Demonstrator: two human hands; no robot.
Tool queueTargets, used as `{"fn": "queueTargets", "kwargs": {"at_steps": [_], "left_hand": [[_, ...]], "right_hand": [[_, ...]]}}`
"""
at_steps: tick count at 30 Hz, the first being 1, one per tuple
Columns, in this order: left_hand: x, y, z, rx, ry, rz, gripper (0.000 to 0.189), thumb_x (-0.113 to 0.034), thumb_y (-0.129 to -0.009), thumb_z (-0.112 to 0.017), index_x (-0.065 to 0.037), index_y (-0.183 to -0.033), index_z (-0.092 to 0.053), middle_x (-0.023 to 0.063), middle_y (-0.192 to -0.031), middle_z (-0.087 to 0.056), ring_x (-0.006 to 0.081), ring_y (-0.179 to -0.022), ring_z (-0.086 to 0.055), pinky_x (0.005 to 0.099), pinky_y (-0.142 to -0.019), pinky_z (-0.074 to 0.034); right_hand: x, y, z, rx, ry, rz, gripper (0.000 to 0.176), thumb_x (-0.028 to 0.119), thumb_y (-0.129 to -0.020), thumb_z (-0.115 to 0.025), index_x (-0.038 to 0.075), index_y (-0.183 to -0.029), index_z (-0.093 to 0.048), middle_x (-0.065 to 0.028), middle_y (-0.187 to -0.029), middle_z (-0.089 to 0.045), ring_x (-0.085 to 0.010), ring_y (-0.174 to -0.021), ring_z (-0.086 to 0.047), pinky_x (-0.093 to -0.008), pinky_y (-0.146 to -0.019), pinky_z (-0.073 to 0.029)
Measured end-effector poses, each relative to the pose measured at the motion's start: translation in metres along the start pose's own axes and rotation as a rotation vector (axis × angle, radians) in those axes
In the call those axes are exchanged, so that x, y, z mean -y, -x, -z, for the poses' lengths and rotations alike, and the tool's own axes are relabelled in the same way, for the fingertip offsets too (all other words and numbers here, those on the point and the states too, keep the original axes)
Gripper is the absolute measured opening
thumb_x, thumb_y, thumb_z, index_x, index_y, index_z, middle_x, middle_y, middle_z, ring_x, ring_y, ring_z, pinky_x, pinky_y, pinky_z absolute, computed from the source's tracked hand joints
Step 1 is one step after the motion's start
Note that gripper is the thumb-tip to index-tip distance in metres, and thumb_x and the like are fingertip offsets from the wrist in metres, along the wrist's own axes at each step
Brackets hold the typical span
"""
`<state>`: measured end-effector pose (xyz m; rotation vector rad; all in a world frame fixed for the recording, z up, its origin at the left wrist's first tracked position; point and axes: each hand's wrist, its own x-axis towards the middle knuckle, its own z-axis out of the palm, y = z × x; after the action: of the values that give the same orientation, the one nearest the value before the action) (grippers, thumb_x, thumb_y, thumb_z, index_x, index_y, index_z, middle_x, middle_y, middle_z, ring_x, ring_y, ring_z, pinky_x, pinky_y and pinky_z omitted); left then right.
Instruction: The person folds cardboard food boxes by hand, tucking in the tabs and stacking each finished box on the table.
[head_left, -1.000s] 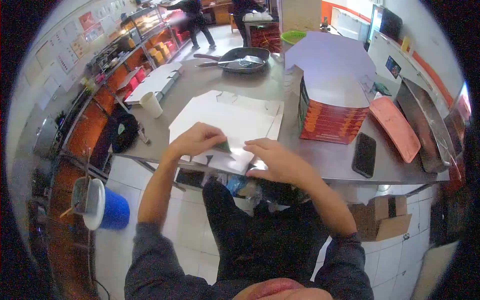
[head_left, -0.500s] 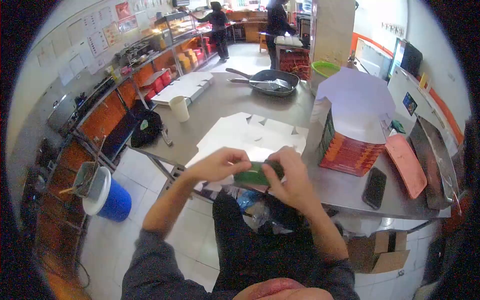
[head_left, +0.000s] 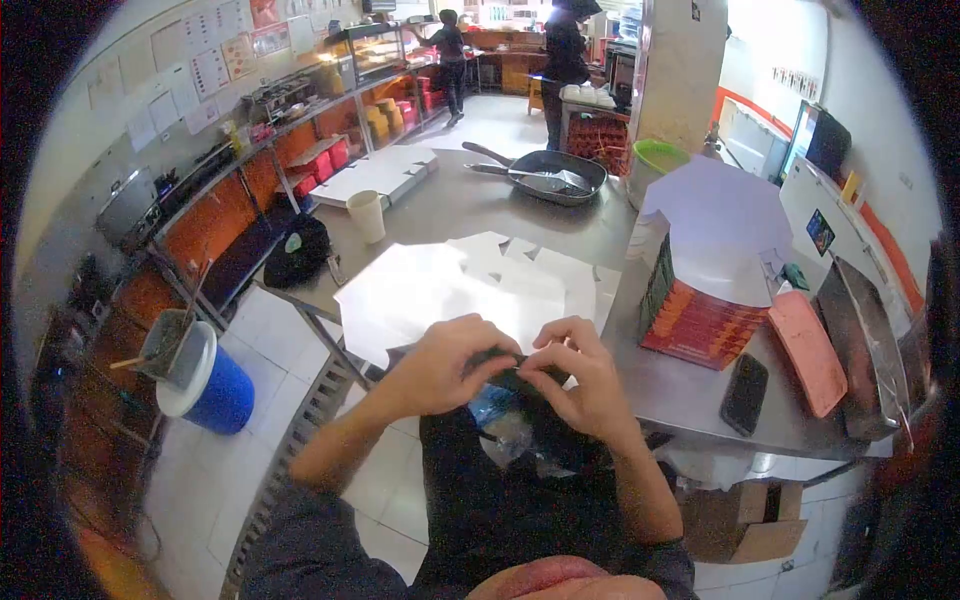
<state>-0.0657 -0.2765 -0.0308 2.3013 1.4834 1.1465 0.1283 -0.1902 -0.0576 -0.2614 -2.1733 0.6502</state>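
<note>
A white cardboard box blank (head_left: 410, 285) lies at the front edge of the steel table, its surface glaring under the light. Curled fingers of my left hand (head_left: 450, 365) pinch at its near edge, thumb and fingertips together. Close beside it, my right hand (head_left: 580, 385) brings thumb and forefinger together at the same edge, its other fingers bent. The fingertips of both hands nearly meet. The part of the blank between them is mostly hidden. More white cardboard (head_left: 560, 270) with notched slots shows behind it.
A stack of folded boxes (head_left: 690, 320), a phone (head_left: 745, 395) and a pink tray (head_left: 808, 350) are at the right. Farther back are a square pan (head_left: 560, 190), a paper cup (head_left: 367, 217) and flat white boxes (head_left: 375, 177). Two people (head_left: 567, 60) stand in the background.
The green flap between my hands has turned out of sight. A bright white panel now shows at the left. Both hands have dropped slightly and my fingertips have come closer together.
</note>
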Motion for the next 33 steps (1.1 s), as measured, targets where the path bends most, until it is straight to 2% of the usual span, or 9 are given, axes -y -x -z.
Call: {"fn": "queueTargets", "kwargs": {"at_steps": [7,10,12,19,22,25,27,29,33], "left_hand": [[-0.027,0.005,-0.018,-0.442,-0.212,-0.313,0.018,-0.004,-0.076,-0.069,-0.005,-0.093,-0.063,0.0083,-0.084,-0.063,0.0247,-0.071,-0.06,0.0347,-0.064,-0.048],[-0.025,0.041,-0.061,-0.374,0.162,-0.495,0.024,-0.008,-0.071,-0.075,-0.005,-0.092,-0.063,0.0092,-0.086,-0.063,0.0199,-0.071,-0.062,0.0328,-0.062,-0.049],[-0.034,0.062,-0.094,-0.093,0.2,-0.151,0.035,-0.017,-0.075,-0.075,-0.003,-0.103,-0.061,0.0127,-0.098,-0.062,0.0233,-0.085,-0.063,0.0338,-0.073,-0.05],[-0.016,0.065,-0.143,-0.624,1.111,0.311,0.047,-0.028,-0.094,-0.049,0.001,-0.13,-0.038,0.0127,-0.126,-0.05,0.0233,-0.115,-0.05,0.0381,-0.096,-0.041],[-0.025,0.066,-0.137,-1.055,0.952,0.259,0.044,-0.023,-0.094,-0.048,0.001,-0.129,-0.039,0.0111,-0.125,-0.051,0.0226,-0.113,-0.051,0.0384,-0.097,-0.04],[-0.052,0.031,-0.1,-1.138,1.113,-0.25,0.044,-0.015,-0.091,-0.051,0.001,-0.13,-0.037,0.0117,-0.124,-0.051,0.0221,-0.112,-0.051,0.0374,-0.097,-0.039],[-0.015,0.066,-0.115,-1.278,0.977,0.013,0.039,-0.009,-0.09,-0.055,-0.001,-0.125,-0.042,0.0119,-0.118,-0.054,0.0235,-0.103,-0.055,0.0387,-0.089,-0.046],[-0.008,0.074,-0.119,-1.397,0.816,0.278,0.034,-0.003,-0.088,-0.058,-0.004,-0.12,-0.046,0.0121,-0.112,-0.058,0.025,-0.094,-0.059,0.0401,-0.081,-0.052],[-0.015,0.054,-0.097,-1.273,0.477,0.0,0.06,0.002,-0.085,-0.055,-0.004,-0.137,-0.026,0.0135,-0.134,-0.041,0.0229,-0.119,-0.044,0.0418,-0.099,-0.037]], "right_hand": [[-0.004,0.008,-0.014,0.089,0.119,-0.216,0.021,0.005,-0.076,-0.07,0.004,-0.095,-0.06,-0.0133,-0.098,-0.063,-0.0271,-0.089,-0.06,-0.0355,-0.078,-0.048],[0.001,-0.001,-0.013,-0.28,-0.029,-0.093,0.03,0.002,-0.079,-0.068,0.004,-0.106,-0.056,-0.014,-0.1,-0.064,-0.0221,-0.09,-0.063,-0.0343,-0.074,-0.052],[0.031,-0.019,-0.009,-0.637,-0.997,-0.313,0.045,-0.002,-0.081,-0.066,0.004,-0.121,-0.047,-0.014,-0.107,-0.063,-0.0191,-0.095,-0.062,-0.0322,-0.072,-0.054],[0.064,0.01,-0.044,-0.225,-1.199,-0.435,0.049,-0.003,-0.081,-0.066,-0.003,-0.124,-0.043,-0.0121,-0.113,-0.059,-0.0191,-0.103,-0.058,-0.0331,-0.088,-0.048],[0.054,0.008,-0.035,-0.048,-1.268,-0.35,0.049,-0.002,-0.078,-0.07,-0.002,-0.122,-0.048,-0.0104,-0.115,-0.058,-0.0178,-0.102,-0.057,-0.0309,-0.085,-0.049],[0.042,0.011,-0.031,-0.168,-1.555,-0.273,0.06,0.041,-0.081,-0.065,0.001,-0.123,-0.05,-0.0148,-0.121,-0.055,-0.025,-0.106,-0.055,-0.0408,-0.09,-0.043],[0.041,0.01,-0.02,-0.322,-1.883,-0.326,0.081,0.074,-0.078,-0.045,0.005,-0.121,-0.053,-0.0163,-0.124,-0.054,-0.031,-0.103,-0.055,-0.0462,-0.086,-0.039],[0.041,0.013,-0.015,-0.4,-1.879,-0.368,0.073,0.067,-0.081,-0.048,0.006,-0.121,-0.053,-0.0146,-0.122,-0.056,-0.0301,-0.101,-0.055,-0.0439,-0.083,-0.04],[0.04,0.015,-0.013,-0.456,-1.513,-0.562,0.048,0.044,-0.088,-0.051,0.007,-0.119,-0.054,-0.0103,-0.114,-0.06,-0.027,-0.094,-0.056,-0.0377,-0.075,-0.042]]}}
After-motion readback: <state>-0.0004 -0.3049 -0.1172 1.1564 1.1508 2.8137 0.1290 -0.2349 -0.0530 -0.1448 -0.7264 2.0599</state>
